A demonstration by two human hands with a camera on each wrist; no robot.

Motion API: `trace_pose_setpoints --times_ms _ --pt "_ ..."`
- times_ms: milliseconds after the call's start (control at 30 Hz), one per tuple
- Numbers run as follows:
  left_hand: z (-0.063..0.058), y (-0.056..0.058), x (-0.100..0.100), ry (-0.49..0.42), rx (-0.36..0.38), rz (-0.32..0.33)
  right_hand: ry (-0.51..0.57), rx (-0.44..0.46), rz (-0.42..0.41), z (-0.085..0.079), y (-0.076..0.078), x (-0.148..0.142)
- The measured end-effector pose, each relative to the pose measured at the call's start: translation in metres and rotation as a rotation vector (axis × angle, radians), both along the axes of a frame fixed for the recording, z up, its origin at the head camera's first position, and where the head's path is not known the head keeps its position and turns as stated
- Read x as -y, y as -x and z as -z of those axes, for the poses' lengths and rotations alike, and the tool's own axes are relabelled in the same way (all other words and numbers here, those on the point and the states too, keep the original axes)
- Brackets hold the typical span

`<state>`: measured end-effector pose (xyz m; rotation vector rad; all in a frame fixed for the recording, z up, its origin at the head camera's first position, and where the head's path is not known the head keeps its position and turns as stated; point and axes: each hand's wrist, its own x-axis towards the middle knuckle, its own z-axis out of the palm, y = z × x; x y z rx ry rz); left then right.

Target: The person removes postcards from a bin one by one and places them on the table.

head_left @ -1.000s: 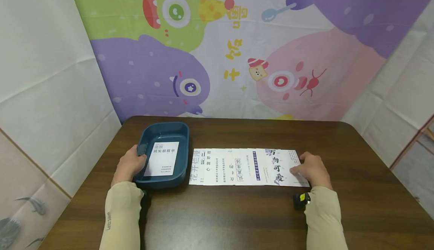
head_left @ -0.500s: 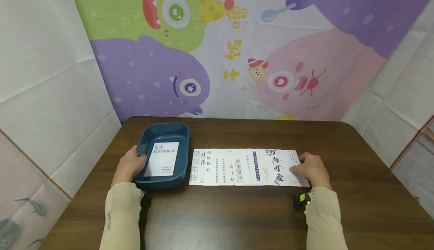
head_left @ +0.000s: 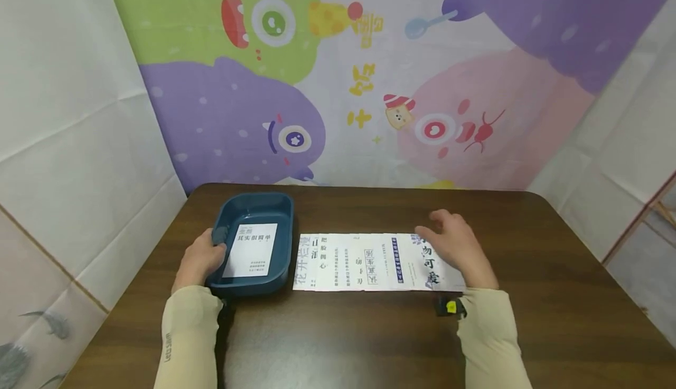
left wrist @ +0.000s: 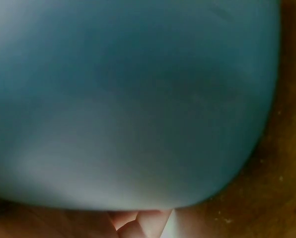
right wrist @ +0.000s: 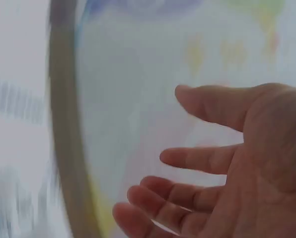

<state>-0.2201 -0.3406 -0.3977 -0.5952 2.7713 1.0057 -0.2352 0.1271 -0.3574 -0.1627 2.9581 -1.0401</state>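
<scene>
A dark blue tray with rounded corners lies toward the table's left side. My left hand grips its left rim, and the tray's outer side fills most of the left wrist view. Inside the tray is a white printed card. Several white cards with dark lettering overlap in a row to the tray's right. Over the right end of that row hovers my right hand, hiding part of the last card. In the right wrist view its fingers are spread, with nothing between them.
Everything stands on a dark brown wooden table. Behind it hangs a cloth printed with cartoon monsters. White panels close in the left and right sides.
My right hand has come off the right end of the card row and moved left and toward the far side, its fingers opening. The left hand keeps its grip on the tray.
</scene>
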Motion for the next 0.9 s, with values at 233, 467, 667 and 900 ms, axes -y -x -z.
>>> trace_pose_setpoints --times_ms 233,467,667,900 --pt "0.002 -0.002 0.003 -0.006 0.003 -0.008 0.572 0.112 -0.431 -0.024 -0.046 0.127" --pt "0.003 -0.005 0.005 0.005 -0.013 0.002 0.981 0.469 -0.381 0.006 -0.045 0.241" --pt "0.003 -0.005 0.006 0.014 -0.023 0.021 0.845 0.445 -0.118 0.019 -0.022 0.294" --pt "0.000 0.000 0.005 0.007 -0.017 0.023 1.043 0.599 0.061 0.023 -0.002 0.310"
